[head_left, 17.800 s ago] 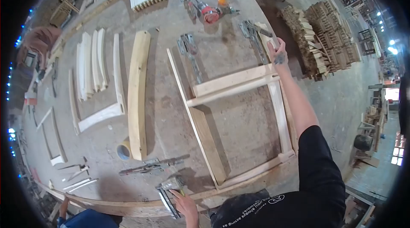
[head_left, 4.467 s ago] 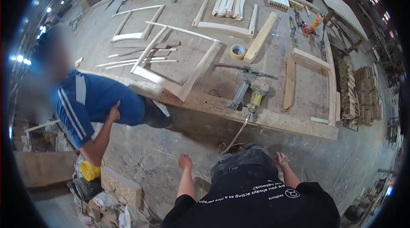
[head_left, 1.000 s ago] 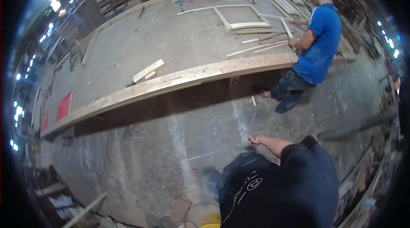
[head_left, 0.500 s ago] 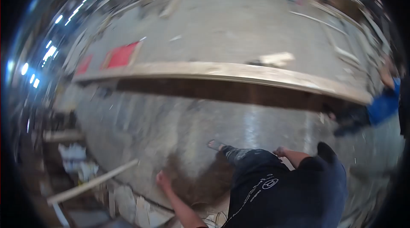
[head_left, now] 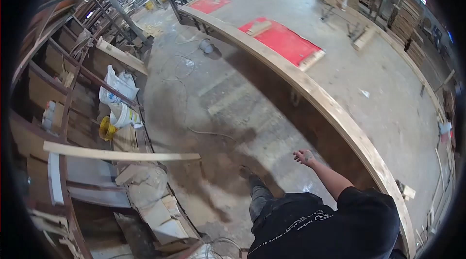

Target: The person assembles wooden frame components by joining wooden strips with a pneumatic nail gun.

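My right hand [head_left: 304, 156] hangs over the floor with its fingers loosely apart, and nothing is in it. It is nearest to the long wooden edge [head_left: 324, 99] of a large table, and a gap separates the two. My left hand is out of view. Below, a dark shirt [head_left: 310, 225] and one trouser leg [head_left: 260, 198] of my own body show above the concrete floor.
Red sheets [head_left: 286, 40] and wood pieces lie on the big table [head_left: 349, 70]. At left, a wooden board [head_left: 121, 154] juts over the walkway near a white bucket [head_left: 125, 115] and a sack [head_left: 116, 84]. A cord [head_left: 186, 99] runs across the floor.
My view has turned left along the table. My left hand has gone out of view, and my right hand now reaches further forward. The person in blue no longer shows.
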The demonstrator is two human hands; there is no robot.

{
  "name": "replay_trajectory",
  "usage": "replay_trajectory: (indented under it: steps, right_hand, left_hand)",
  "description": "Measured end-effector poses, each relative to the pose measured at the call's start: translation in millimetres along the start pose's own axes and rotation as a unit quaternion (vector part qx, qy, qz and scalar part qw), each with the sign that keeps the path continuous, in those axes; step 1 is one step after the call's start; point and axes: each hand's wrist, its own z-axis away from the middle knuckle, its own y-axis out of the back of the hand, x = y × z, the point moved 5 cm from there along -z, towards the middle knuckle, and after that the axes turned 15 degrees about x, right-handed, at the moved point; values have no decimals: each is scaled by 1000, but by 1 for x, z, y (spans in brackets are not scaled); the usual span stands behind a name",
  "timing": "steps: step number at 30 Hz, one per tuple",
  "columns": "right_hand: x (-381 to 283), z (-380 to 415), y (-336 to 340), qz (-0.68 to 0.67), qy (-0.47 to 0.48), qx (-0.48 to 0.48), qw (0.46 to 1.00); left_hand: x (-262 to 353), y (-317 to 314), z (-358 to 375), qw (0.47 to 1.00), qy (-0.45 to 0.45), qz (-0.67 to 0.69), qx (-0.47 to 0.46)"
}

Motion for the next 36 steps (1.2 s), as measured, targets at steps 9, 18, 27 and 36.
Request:
replay_trajectory:
  steps: [9, 18, 27, 36]
  right_hand:
    - [-23, -136, -138, 404, 35, -124, 906]
    - [-213, -370, -270, 378, -137, -183, 897]
    - [-667, -725, -461, 39, 13, -68, 997]
    - [-852, -1005, -587, 196, -28, -38, 979]
  left_hand:
    - [180, 390, -428, 968, -175, -41, 175]
    - [397, 922, -725, 822, -196, 299, 444]
    - [442, 848, -874, 992, -111, 10, 58]
    - [510, 1063, -1147, 992, -120, -23, -26]
